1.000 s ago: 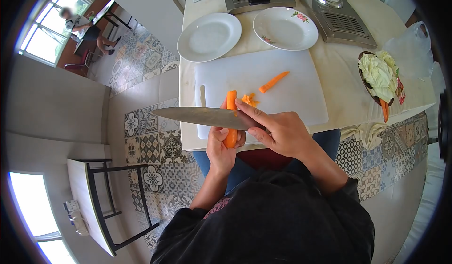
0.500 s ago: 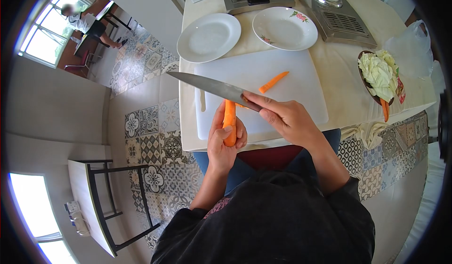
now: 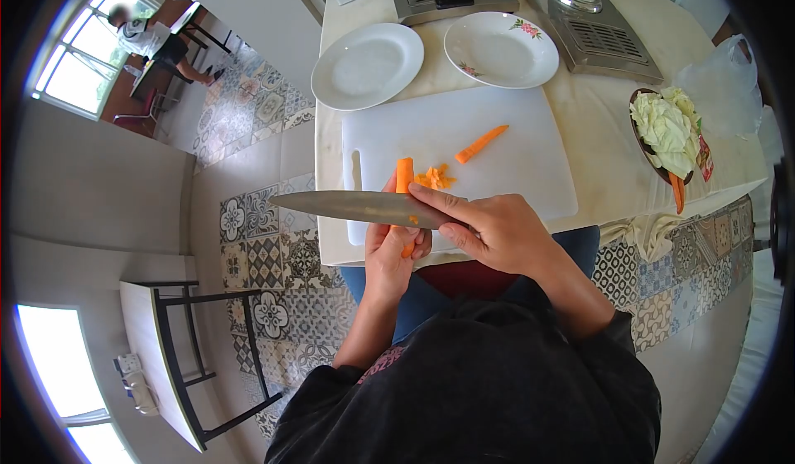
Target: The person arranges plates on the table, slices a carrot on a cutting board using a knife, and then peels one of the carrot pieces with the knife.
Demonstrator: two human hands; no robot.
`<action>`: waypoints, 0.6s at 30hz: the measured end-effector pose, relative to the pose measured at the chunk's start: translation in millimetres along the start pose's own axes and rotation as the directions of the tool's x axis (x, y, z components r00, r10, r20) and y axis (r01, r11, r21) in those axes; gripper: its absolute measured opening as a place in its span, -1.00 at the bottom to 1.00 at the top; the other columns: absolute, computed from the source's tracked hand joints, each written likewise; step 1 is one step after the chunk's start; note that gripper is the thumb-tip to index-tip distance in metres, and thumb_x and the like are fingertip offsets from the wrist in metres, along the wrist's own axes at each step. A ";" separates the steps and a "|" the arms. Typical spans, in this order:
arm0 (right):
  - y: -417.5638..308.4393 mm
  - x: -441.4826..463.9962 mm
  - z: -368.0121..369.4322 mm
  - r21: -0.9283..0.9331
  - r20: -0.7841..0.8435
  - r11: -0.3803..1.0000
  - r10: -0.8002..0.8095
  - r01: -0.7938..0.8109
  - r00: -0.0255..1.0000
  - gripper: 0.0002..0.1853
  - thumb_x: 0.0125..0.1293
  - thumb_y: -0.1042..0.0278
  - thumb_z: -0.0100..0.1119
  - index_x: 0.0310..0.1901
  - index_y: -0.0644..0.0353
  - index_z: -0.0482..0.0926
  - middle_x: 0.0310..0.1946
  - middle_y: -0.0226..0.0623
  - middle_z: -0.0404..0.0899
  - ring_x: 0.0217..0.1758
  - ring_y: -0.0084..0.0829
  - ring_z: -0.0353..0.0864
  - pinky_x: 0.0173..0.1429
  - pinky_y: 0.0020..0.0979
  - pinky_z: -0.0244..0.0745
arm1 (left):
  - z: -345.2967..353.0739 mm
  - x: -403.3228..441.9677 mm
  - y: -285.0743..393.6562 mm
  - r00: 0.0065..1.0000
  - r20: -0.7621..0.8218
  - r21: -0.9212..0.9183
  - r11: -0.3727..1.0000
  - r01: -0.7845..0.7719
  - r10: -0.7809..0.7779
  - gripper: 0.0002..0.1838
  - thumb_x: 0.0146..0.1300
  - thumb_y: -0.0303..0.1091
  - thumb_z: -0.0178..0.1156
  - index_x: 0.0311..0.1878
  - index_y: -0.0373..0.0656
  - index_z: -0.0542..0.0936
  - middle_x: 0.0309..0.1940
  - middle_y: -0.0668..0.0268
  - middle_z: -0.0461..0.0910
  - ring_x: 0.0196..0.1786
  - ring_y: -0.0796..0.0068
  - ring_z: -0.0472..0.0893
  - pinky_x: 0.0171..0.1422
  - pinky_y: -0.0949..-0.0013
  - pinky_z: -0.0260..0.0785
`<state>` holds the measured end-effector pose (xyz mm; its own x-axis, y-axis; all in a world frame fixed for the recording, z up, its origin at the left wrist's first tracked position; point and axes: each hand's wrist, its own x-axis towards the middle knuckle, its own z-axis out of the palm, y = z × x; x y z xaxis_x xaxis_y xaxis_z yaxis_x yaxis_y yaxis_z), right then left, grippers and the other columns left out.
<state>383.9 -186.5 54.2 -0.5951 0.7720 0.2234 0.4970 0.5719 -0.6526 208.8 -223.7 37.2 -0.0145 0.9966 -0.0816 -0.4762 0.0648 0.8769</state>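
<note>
My left hand [image 3: 389, 257] is wrapped round an upright-pointing carrot [image 3: 404, 174] at the near edge of the white cutting board [image 3: 522, 149]. The handle end of a large knife [image 3: 356, 206] is in my right hand [image 3: 497, 228], with the index finger stretched along it. Its blade lies across the carrot, hides the carrot's middle, and points left. A small orange bit sticks to the blade. Orange carrot shavings [image 3: 436, 177] lie on the board just right of the carrot, and a carrot piece [image 3: 481, 144] rests farther back.
Behind the board are a plain white plate [image 3: 368, 66] and a flowered plate [image 3: 502, 50]. A dish of cabbage [image 3: 665, 133], a plastic bag [image 3: 729, 83] and metal stands [image 3: 600, 42] are on the table. A person [image 3: 145, 40] bends over a far table.
The knife tip first rose and swung back from the carrot's top, then the blade came down across the carrot again. More shavings show on the board. The far person has bent forward.
</note>
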 end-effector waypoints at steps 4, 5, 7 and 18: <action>5.9 1.2 9.4 0.008 -0.102 1.000 -0.020 0.021 0.995 -0.43 0.34 0.20 0.14 0.39 -0.23 0.33 -0.46 -0.29 0.61 -0.59 -0.25 0.53 -0.43 -0.33 0.43 | -0.8 0.4 -2.1 1.000 0.001 0.039 0.999 0.021 -0.021 -0.32 0.19 -0.41 -0.06 0.45 -0.24 0.17 -0.43 0.37 0.35 -0.53 0.65 0.26 -0.49 0.58 0.10; 9.5 2.7 13.1 0.016 -0.167 0.999 -0.039 0.042 0.985 -0.44 0.35 0.18 0.13 0.39 -0.26 0.34 -0.56 -0.30 0.55 -0.62 -0.25 0.50 -0.46 -0.32 0.41 | -1.9 0.4 -2.8 0.999 0.015 0.050 0.998 0.028 -0.029 -0.32 0.18 -0.41 -0.06 0.44 -0.24 0.18 -0.45 0.37 0.34 -0.54 0.65 0.25 -0.49 0.58 0.09; 13.4 4.7 12.3 0.021 -0.214 0.999 -0.040 0.045 0.976 -0.46 0.36 0.15 0.12 0.38 -0.29 0.34 -0.64 -0.31 0.49 -0.66 -0.25 0.47 -0.49 -0.31 0.38 | 0.5 -2.7 -2.9 0.997 0.068 0.068 0.997 0.032 -0.037 -0.32 0.16 -0.41 -0.07 0.43 -0.23 0.19 -0.48 0.37 0.32 -0.55 0.65 0.23 -0.50 0.57 0.07; 12.7 -2.5 -1.1 0.175 0.010 0.984 0.031 -0.032 0.999 -0.43 0.38 0.13 0.09 0.42 -0.30 0.28 -0.66 -0.27 0.46 -0.66 -0.24 0.45 -0.46 -0.27 0.36 | 0.3 0.9 -3.7 1.000 -0.007 0.054 0.998 0.012 -0.012 -0.24 0.08 -0.49 -0.06 0.46 -0.19 0.18 -0.39 0.36 0.40 -0.56 0.66 0.23 -0.51 0.58 0.08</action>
<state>392.4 -180.9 46.1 -0.5856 0.7865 0.1962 0.3977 0.4897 -0.7759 210.9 -223.0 34.0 -0.0150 0.9954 -0.0951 -0.4285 0.0796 0.9001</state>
